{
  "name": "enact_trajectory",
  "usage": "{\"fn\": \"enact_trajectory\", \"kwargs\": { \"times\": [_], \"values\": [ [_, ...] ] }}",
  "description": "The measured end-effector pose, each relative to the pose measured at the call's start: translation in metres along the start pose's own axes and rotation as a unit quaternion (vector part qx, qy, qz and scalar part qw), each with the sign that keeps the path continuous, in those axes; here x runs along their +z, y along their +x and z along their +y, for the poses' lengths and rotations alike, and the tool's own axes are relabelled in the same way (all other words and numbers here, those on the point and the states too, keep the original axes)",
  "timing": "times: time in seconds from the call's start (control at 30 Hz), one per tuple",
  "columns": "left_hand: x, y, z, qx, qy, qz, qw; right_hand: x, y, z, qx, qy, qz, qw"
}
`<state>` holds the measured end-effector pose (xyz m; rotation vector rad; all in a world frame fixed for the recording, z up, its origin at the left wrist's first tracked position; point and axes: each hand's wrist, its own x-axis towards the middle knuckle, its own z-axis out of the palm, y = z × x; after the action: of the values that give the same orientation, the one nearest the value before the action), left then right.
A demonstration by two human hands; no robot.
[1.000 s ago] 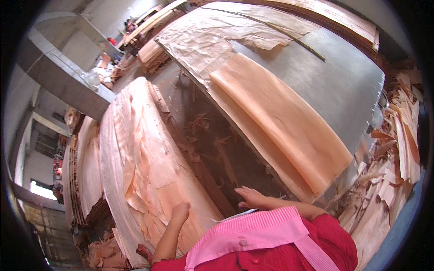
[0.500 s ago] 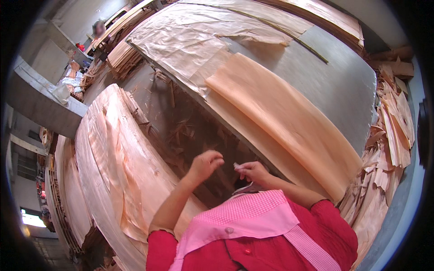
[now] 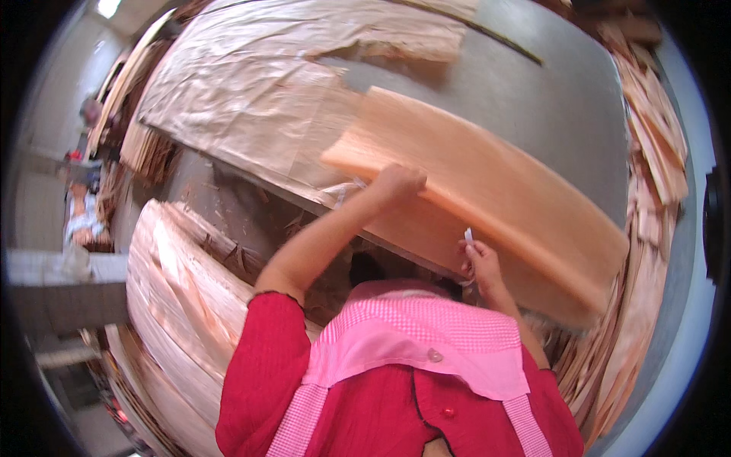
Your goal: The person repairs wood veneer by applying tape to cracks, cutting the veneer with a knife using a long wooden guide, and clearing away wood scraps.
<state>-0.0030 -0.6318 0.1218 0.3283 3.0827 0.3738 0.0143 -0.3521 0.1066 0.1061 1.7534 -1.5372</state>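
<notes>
The left hand point(image 3: 397, 181) reaches forward over the near edge of the grey table point(image 3: 563, 114) and grips the stack of thin orange-tan veneer sheets point(image 3: 495, 198) — its fingers are curled over the stack's near long side, close to the stack's left end. The stack lies slantwise across the table, its left end toward the table's middle and its right end running out to the near right corner, where it overhangs the edge.

The right hand point(image 3: 481, 263) is lower and to the right, held just in front of the stack's near side, at about the middle of its length. It pinches a small white slip point(image 3: 468, 234) between fingertips, the slip standing upright just against the veneer's edge; whether the hand itself touches the wood I cannot tell.

A pale, crumpled veneer sheet point(image 3: 259, 84) covers the table's far left part. Left of the person, below the table, another pile of veneer point(image 3: 179, 297) lies stacked — and narrow strips point(image 3: 655, 152) are heaped along the table's right side.
</notes>
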Motion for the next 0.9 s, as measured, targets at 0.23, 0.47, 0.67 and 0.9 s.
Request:
{"fn": "enact_trajectory", "kwargs": {
  "times": [0.23,0.47,0.67,0.9],
  "values": [
    [-0.090,0.143,-0.062,0.118,-0.101,-0.156,0.975,0.045,0.009,-0.035,-0.007,0.045,0.032,0.998],
    [-0.098,0.227,-0.096,0.203,-0.028,0.159,0.966,0.132,0.077,-0.060,0.026,0.012,0.037,0.999],
    [-0.074,0.107,-0.124,0.237,-0.165,0.413,0.864,0.193,0.128,-0.070,0.052,0.078,0.048,0.994],
    [0.016,-0.048,-0.149,0.081,-0.139,0.194,0.968,0.221,0.163,-0.078,0.045,0.095,0.070,0.992]
  ]
}}
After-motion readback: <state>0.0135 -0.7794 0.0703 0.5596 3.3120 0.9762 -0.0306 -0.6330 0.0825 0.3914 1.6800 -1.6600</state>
